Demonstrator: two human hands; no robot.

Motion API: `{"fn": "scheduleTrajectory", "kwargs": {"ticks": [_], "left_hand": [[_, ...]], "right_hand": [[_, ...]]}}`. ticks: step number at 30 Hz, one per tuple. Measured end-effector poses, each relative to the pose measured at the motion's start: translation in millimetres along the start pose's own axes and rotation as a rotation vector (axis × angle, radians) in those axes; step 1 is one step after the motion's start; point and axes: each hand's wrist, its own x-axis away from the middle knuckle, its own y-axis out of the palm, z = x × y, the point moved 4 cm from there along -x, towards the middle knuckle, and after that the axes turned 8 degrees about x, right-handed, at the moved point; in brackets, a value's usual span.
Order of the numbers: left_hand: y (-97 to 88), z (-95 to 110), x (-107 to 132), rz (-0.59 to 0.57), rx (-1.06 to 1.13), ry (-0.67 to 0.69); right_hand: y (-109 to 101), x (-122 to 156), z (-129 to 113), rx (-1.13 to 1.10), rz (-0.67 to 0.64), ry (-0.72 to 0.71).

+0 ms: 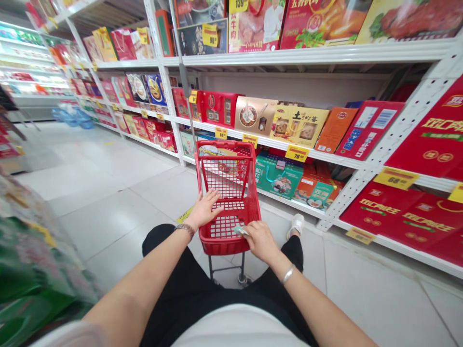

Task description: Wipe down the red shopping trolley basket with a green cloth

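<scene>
White shelving point(307, 57) is running along the aisle to my right, and I'm judging it the biggest hazard: it's leaving little room for a careless turn. The red shopping cart point(226, 246) is standing just ahead of my spread legs point(195, 274), and a bump from either knee could be setting it rolling toward the shelves. A thin pole point(184, 77) is rising by the cart's far left side (I'm not managing to see how firmly it's fixed), so a jolt could be making it sway. On the bottom shelf, a teal box point(278, 178) is sitting near the cart's right wall and could be getting scraped by a swerve. My left hand point(206, 208) is spreading its fingers over the left rim, grasping nothing, so it wouldn't be stopping a sudden roll. My right hand point(259, 238) is pinching a small pale green piece point(239, 230), perhaps cloth or tissue, at the near right corner; a slack pinch could be dropping it onto the mesh floor point(223, 229).
</scene>
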Motion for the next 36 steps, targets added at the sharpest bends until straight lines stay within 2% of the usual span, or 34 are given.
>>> {"fn": "scheduleTrajectory", "kwargs": {"ticks": [3,8,13,17,21,27,33,36], "left_hand": [[-7.8,-9.8,-4.9,0.027,-0.030,-0.003],[-14.8,-9.3,5.1,0.150,-0.042,-0.219],[6.0,7.1,35.1,0.165,0.140,-0.351],[21.1,9.1,58.1,0.108,0.183,-0.371],[22.3,8.5,66.0,0.060,0.067,-0.316],[19.1,5.3,60.9,-0.006,-0.018,-0.241],[18.4,-6.5,55.4,-0.077,-0.032,-0.237],[17.9,-10.7,51.0,-0.117,-0.031,-0.219]], "right_hand": [[2.2,1.3,-18.3,-0.053,0.013,0.013],[7.8,5.2,-54.6,-0.204,0.044,-0.085],[7.4,-0.8,-81.3,-0.261,0.000,-0.251],[-4.6,-5.4,-78.3,-0.121,-0.010,-0.293],[-16.7,-11.1,-46.1,-0.025,0.019,-0.281],[-34.1,-31.0,44.2,0.147,0.035,-0.078],[-81.8,-42.1,142.0,0.431,0.086,0.082],[-107.4,-46.4,182.8,0.512,0.140,0.198]]}}
